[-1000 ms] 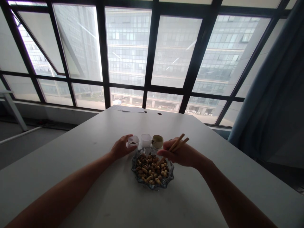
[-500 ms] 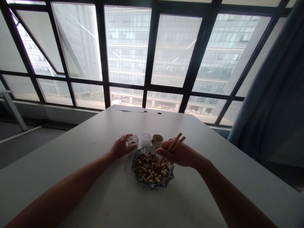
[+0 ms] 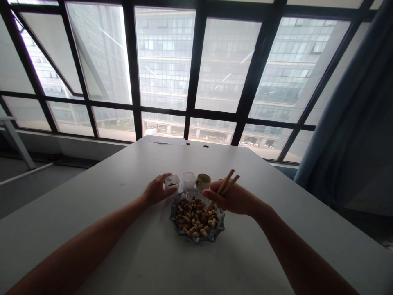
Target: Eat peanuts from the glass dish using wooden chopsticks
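Observation:
My left hand (image 3: 156, 190) grips a small white cup (image 3: 172, 187) with a few dark bits inside. In my right hand (image 3: 229, 198) is a pair of wooden chopsticks (image 3: 227, 183), their tips down among the mixed nuts (image 3: 192, 217). The nuts fill a scalloped glass bowl (image 3: 200, 241) between my forearms. Whether the tips hold a nut is too small to tell. A second white cup (image 3: 188, 180) stands right of the held one, and a yellowish-green cup (image 3: 203, 182) stands beside it, close to my right fingers.
All of this rests on a long white table (image 3: 138, 254). Papers (image 3: 164, 140) lie at its far end, near two dark round spots. Beyond are large windows, with a blue curtain (image 3: 344, 110) on the right.
The chopsticks and my right hand have shifted very slightly, with the tips still in the nuts. My left hand stays on the white cup.

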`<state>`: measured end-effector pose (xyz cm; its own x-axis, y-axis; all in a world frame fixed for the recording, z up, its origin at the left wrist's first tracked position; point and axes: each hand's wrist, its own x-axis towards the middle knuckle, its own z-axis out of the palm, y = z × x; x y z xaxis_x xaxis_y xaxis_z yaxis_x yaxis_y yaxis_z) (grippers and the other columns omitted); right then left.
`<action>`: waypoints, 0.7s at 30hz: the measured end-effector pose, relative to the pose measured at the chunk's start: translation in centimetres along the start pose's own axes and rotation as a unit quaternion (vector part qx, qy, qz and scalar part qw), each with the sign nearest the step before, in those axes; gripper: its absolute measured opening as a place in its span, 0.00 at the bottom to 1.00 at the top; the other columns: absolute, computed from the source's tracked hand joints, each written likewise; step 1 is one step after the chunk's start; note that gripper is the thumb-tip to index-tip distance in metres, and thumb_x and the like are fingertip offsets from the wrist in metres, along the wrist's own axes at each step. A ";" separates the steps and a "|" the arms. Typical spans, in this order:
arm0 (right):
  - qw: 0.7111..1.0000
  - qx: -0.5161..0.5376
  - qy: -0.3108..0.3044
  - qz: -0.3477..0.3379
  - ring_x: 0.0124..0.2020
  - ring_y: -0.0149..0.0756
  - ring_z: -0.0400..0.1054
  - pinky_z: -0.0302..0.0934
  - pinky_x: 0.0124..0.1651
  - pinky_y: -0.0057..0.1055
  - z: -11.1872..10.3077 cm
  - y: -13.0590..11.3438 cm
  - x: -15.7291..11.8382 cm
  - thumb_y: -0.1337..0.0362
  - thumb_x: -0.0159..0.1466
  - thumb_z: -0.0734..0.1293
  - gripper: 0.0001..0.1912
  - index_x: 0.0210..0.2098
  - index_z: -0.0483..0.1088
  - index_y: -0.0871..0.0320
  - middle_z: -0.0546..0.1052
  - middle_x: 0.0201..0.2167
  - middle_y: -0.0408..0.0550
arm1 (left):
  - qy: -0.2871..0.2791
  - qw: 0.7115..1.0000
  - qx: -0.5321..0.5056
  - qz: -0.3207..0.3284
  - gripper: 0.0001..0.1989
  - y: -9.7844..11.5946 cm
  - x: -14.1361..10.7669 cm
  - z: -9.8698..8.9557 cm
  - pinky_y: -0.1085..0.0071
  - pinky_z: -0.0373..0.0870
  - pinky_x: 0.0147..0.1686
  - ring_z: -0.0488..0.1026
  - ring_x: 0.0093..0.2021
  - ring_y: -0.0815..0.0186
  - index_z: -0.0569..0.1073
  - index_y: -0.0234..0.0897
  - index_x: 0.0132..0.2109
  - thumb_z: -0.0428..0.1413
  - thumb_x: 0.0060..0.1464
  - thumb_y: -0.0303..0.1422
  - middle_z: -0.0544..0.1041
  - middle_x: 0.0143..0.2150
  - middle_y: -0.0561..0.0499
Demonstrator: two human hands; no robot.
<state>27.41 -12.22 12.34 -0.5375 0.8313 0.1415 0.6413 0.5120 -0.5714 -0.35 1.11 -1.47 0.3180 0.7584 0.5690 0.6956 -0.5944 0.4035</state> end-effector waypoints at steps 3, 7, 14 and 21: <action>1.000 0.002 0.000 -0.004 0.16 0.29 0.64 0.57 0.18 0.25 0.1 0.0 0.0 0.36 0.66 0.57 0.32 0.25 0.67 0.59 0.68 0.17 0.42 | 0.003 1.000 -0.003 0.000 0.31 0.0 0.0 0.1 0.54 0.73 0.52 0.76 0.52 0.50 0.69 0.37 0.58 0.60 0.50 0.48 0.77 0.54 0.39; 1.000 0.005 -0.001 -0.023 0.16 0.28 0.64 0.58 0.19 0.25 0.1 0.0 0.0 0.37 0.67 0.56 0.32 0.25 0.66 0.58 0.68 0.17 0.41 | 0.006 1.000 -0.003 -0.001 0.31 -0.2 0.0 0.2 0.54 0.73 0.52 0.76 0.52 0.50 0.69 0.37 0.57 0.60 0.50 0.48 0.77 0.54 0.40; 1.000 0.015 -0.006 -0.024 0.16 0.29 0.66 0.59 0.18 0.25 0.0 -0.4 0.0 0.36 0.66 0.55 0.32 0.24 0.64 0.58 0.69 0.18 0.42 | 0.007 1.000 -0.010 -0.001 0.31 -0.1 0.0 0.2 0.54 0.73 0.52 0.76 0.52 0.51 0.69 0.38 0.58 0.60 0.50 0.49 0.77 0.54 0.40; 0.993 0.104 0.060 0.017 0.14 0.28 0.66 0.61 0.17 0.24 -1.6 1.6 -0.4 0.37 0.64 0.61 0.31 0.25 0.68 0.60 0.71 0.16 0.42 | 0.012 1.000 -0.009 -0.001 0.30 -0.2 -0.2 0.1 0.54 0.74 0.51 0.77 0.50 0.51 0.70 0.38 0.57 0.61 0.49 0.48 0.78 0.53 0.41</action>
<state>29.59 -11.40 12.68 -0.4413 0.8731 0.2074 0.5240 0.4383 -0.7303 -0.46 1.14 -1.74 0.3002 0.7534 0.5851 0.6842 -0.5975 0.4183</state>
